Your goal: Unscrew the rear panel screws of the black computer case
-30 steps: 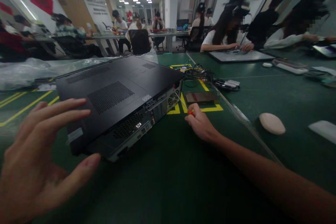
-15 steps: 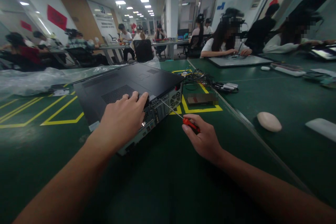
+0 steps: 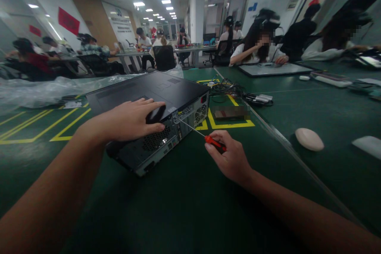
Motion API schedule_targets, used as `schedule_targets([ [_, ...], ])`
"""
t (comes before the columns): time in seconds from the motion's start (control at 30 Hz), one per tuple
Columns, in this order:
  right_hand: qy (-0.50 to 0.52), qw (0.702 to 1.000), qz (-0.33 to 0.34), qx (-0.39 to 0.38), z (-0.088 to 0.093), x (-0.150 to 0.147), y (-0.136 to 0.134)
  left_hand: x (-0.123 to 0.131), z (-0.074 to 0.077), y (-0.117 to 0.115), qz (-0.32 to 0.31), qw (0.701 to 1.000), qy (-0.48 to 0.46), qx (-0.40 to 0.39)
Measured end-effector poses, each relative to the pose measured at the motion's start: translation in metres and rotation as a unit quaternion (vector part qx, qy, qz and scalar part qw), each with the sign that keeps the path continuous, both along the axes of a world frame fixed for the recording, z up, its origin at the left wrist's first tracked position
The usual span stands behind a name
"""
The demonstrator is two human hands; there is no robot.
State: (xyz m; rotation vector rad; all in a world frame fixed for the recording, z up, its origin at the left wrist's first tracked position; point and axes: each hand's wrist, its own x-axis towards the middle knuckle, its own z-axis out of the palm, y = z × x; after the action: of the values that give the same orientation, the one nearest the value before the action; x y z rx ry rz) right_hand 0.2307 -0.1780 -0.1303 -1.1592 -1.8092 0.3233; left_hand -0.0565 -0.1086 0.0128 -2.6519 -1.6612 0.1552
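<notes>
A black desktop computer case (image 3: 166,91) lies flat on the green table (image 3: 184,202), its rear panel with ports and a fan grille facing me. My left hand (image 3: 131,119) rests palm down on the case's top near the rear edge, fingers apart and extended. My right hand (image 3: 232,160) is closed around a red-handled screwdriver (image 3: 214,143). The screwdriver's thin shaft points at the rear panel, its tip at or just short of the panel near the top edge.
A brown flat object (image 3: 230,112) lies inside yellow floor-tape markings, with a tangle of cables (image 3: 238,89) behind it. A pale oval mouse (image 3: 309,139) sits to the right. Clear plastic wrap (image 3: 38,91) lies at the left. Other people work at tables behind.
My left hand came up from near the camera and settled flat on the case's top. My right hand has kept the screwdriver aimed at the rear panel, shifting slightly.
</notes>
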Motion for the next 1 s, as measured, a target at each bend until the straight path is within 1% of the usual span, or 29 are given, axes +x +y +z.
schedule_targets([
  [0.1,-0.014,0.999,0.015,0.029,-0.001,-0.003,0.003,-0.001,0.010,0.005,-0.103,0.993,-0.057,0.003],
  [0.17,-0.017,0.999,0.019,0.048,-0.002,-0.007,0.005,0.000,0.012,0.011,-0.134,0.987,-0.083,-0.015],
  [0.23,-0.017,0.998,0.020,0.061,-0.002,-0.010,0.007,-0.001,0.010,0.015,-0.143,0.985,-0.086,-0.041],
  [0.33,-0.013,0.997,0.021,0.066,-0.001,-0.012,0.008,-0.005,0.005,0.020,-0.139,0.985,-0.085,-0.064],
  [0.5,-0.007,0.998,0.025,0.056,0.001,-0.012,0.005,-0.015,-0.004,0.020,-0.110,0.989,-0.092,-0.043],
  [0.63,-0.015,0.998,0.020,0.053,0.001,-0.011,0.002,-0.017,-0.008,0.016,-0.114,0.985,-0.124,-0.039],
  [0.83,-0.010,0.998,0.022,0.059,0.001,-0.012,0.001,-0.012,-0.010,0.001,-0.096,0.987,-0.132,0.001],
  [0.93,-0.009,0.998,0.024,0.062,0.001,-0.012,0.001,-0.016,-0.009,-0.009,-0.091,0.986,-0.138,0.008],
  [1.0,-0.010,0.998,0.018,0.061,0.002,-0.013,0.001,-0.021,-0.006,-0.020,-0.082,0.987,-0.137,0.028],
])
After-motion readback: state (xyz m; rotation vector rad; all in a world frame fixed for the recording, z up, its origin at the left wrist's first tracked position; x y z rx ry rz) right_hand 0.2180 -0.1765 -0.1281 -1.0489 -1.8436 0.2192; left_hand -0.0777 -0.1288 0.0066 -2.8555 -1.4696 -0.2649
